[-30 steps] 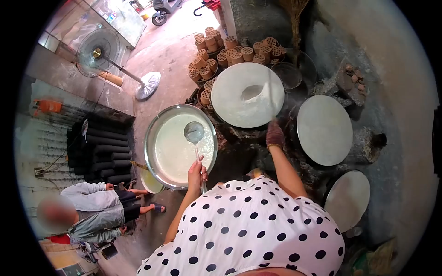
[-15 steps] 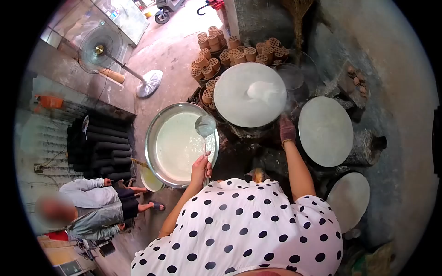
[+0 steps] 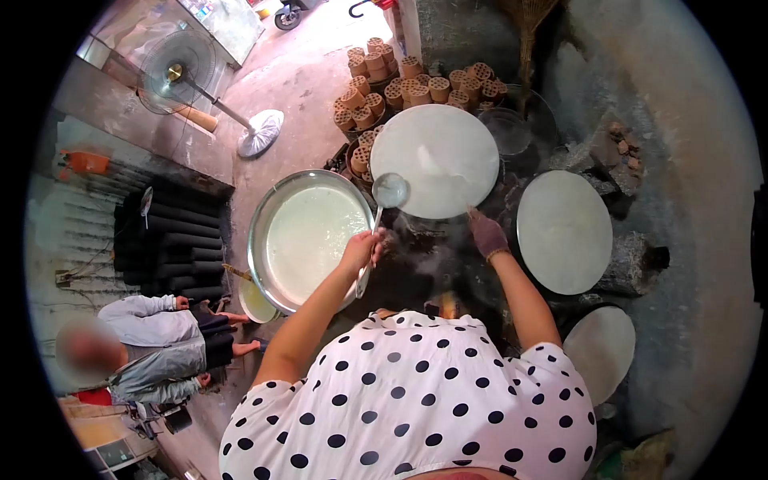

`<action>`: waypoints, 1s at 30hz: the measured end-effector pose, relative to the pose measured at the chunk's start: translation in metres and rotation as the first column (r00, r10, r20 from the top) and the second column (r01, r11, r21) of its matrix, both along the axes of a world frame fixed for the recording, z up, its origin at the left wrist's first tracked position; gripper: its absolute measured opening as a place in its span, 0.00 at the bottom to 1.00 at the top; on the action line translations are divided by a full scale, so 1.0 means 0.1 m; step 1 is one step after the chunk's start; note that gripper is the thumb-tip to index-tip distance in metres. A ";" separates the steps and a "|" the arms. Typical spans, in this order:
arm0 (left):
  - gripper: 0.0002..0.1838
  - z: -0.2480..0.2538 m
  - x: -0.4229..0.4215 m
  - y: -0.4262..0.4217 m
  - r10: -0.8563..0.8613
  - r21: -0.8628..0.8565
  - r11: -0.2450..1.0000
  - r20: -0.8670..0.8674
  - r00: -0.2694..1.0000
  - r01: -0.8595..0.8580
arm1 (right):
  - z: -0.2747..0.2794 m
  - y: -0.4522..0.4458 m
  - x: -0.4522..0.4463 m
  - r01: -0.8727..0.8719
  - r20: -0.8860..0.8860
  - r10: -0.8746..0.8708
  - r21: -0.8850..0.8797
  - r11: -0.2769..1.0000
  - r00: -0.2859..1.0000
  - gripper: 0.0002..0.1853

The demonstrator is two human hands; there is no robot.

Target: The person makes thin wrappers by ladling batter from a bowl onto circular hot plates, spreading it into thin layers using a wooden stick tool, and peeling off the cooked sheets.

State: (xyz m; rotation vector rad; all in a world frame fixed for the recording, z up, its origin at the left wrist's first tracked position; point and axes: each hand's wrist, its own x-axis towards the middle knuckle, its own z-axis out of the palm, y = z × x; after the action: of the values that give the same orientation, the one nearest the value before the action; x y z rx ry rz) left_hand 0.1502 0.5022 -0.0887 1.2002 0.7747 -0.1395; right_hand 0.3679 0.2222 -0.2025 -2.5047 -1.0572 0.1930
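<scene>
My left hand [image 3: 364,249] is closed round the handle of a metal ladle [image 3: 390,190]. The ladle's bowl hangs between a wide metal basin [image 3: 258,232] of pale liquid and a large round white disc [image 3: 434,162], near the disc's lower left edge. My right hand [image 3: 486,234], in a dark reddish glove, is at that disc's lower edge with its fingertips pointing at the rim. Its fingers look pressed together; whether they grip anything is too small to tell. A second white disc [image 3: 564,232] lies right of the glove.
A third disc [image 3: 600,354] sits lower right. Perforated clay cylinders [image 3: 374,64] stand behind the first disc. A standing fan [image 3: 176,74], black cylinders [image 3: 172,248] and a green-rimmed bucket [image 3: 258,304] are at the left. Another person [image 3: 156,340] stands lower left.
The ladle moved right from above the basin towards the first disc. The white patch on that disc has spread and faded. My gloved hand dropped slightly and shifted left to the disc's edge.
</scene>
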 end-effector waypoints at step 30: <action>0.22 0.72 -0.43 -0.01 0.183 -0.269 0.946 -0.015 0.983 -0.180 | 0.28 0.38 -0.52 0.505 -0.303 -0.438 0.193 0.841 0.846 0.23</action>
State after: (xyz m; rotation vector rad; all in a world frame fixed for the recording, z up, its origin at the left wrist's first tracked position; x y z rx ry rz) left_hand 0.1069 0.5012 -0.0166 0.8668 0.8248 -0.0826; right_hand 0.3159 0.2603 -0.1750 -2.3309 -0.3108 0.1941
